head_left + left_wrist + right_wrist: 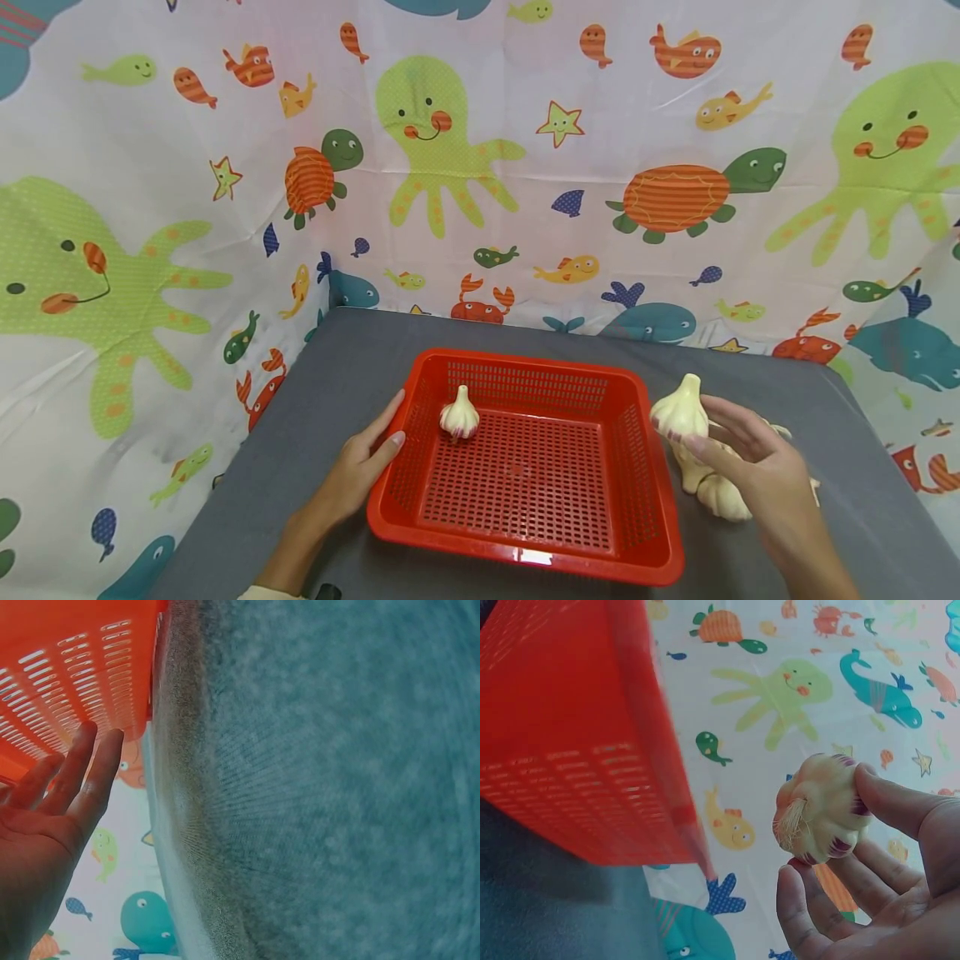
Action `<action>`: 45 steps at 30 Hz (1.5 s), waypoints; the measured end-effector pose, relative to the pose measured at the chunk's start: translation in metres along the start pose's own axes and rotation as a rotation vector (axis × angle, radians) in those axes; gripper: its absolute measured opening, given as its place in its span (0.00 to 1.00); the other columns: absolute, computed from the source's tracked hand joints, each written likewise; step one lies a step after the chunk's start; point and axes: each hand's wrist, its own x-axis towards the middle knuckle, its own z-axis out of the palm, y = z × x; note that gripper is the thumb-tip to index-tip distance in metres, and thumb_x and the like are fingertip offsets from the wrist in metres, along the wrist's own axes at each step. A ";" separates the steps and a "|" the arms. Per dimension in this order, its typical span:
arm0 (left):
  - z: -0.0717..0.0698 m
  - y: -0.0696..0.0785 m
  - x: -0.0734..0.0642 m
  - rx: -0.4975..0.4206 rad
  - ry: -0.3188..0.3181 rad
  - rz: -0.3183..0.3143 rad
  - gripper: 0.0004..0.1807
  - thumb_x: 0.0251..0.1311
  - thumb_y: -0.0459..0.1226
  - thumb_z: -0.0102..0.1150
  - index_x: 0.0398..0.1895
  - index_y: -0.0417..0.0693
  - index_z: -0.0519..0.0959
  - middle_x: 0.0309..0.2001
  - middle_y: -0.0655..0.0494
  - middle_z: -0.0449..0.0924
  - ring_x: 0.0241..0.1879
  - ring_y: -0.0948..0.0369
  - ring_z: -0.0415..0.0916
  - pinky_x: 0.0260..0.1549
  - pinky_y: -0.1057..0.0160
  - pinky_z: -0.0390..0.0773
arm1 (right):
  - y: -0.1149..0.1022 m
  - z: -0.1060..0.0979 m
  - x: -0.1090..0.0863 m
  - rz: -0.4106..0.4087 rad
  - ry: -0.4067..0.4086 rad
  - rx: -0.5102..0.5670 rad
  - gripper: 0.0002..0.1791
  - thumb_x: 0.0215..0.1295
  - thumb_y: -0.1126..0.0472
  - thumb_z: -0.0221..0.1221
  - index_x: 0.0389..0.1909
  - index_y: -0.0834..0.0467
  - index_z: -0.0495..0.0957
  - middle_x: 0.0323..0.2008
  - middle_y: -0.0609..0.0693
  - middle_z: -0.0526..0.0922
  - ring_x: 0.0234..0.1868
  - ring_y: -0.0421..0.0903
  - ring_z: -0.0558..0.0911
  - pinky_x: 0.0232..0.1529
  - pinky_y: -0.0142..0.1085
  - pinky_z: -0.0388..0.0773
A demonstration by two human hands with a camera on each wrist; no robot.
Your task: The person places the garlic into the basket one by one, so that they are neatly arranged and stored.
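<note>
A red plastic basket (517,554) with slotted walls stands on the grey cloth. One garlic bulb (459,417) sits upright inside it, near the left wall. My left hand (358,467) rests against the basket's outer left side, its fingers fairly straight on the slotted wall in the left wrist view. My right hand (765,467) pinches another garlic bulb (821,806) between thumb and fingers, raised just beyond the basket's right rim. Its root end and purple streaks show in the right wrist view. Beneath that hand lie more garlic bulbs (723,498), partly hidden by it.
The grey cloth (247,533) covers the table. A white curtain (510,208) printed with sea animals hangs behind and along both sides. Close to my left wrist, a small dark object (327,592) shows at the bottom edge.
</note>
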 end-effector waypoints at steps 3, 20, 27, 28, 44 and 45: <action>0.001 0.001 0.000 -0.001 0.003 -0.004 0.33 0.84 0.45 0.49 0.86 0.69 0.53 0.79 0.45 0.65 0.50 0.55 0.88 0.43 0.62 0.87 | -0.005 0.004 0.001 -0.052 -0.017 0.088 0.31 0.70 0.60 0.71 0.72 0.52 0.77 0.56 0.30 0.85 0.54 0.29 0.83 0.45 0.24 0.82; 0.000 0.002 -0.002 -0.006 0.004 -0.025 0.33 0.84 0.46 0.49 0.86 0.70 0.53 0.78 0.44 0.66 0.48 0.54 0.88 0.43 0.61 0.88 | -0.036 0.024 0.014 -0.101 -0.090 -0.057 0.33 0.71 0.53 0.70 0.75 0.46 0.74 0.63 0.34 0.82 0.62 0.31 0.78 0.61 0.36 0.72; -0.001 0.002 -0.002 0.014 -0.001 -0.029 0.33 0.84 0.46 0.49 0.86 0.71 0.53 0.76 0.44 0.69 0.45 0.55 0.89 0.43 0.61 0.88 | -0.043 0.031 0.022 -0.110 -0.151 -0.015 0.32 0.72 0.50 0.69 0.75 0.47 0.74 0.65 0.39 0.83 0.62 0.34 0.80 0.52 0.26 0.80; -0.001 0.002 -0.002 0.014 -0.002 -0.030 0.33 0.84 0.46 0.49 0.86 0.72 0.53 0.76 0.44 0.69 0.45 0.55 0.89 0.43 0.61 0.88 | -0.045 0.032 0.023 -0.103 -0.158 -0.014 0.32 0.72 0.49 0.69 0.75 0.47 0.74 0.65 0.39 0.82 0.61 0.34 0.80 0.52 0.27 0.81; -0.001 0.004 -0.001 0.015 -0.003 -0.035 0.33 0.84 0.47 0.48 0.86 0.71 0.53 0.77 0.44 0.67 0.46 0.55 0.89 0.44 0.62 0.87 | -0.055 0.052 0.044 -0.144 -0.242 0.040 0.34 0.70 0.51 0.72 0.74 0.50 0.74 0.63 0.41 0.85 0.58 0.40 0.85 0.53 0.31 0.83; -0.001 0.004 -0.001 0.015 -0.001 -0.032 0.33 0.84 0.47 0.48 0.86 0.71 0.53 0.78 0.45 0.67 0.46 0.55 0.89 0.44 0.62 0.87 | -0.055 0.054 0.046 -0.140 -0.246 0.039 0.34 0.69 0.51 0.72 0.74 0.50 0.74 0.64 0.42 0.85 0.58 0.40 0.85 0.54 0.31 0.83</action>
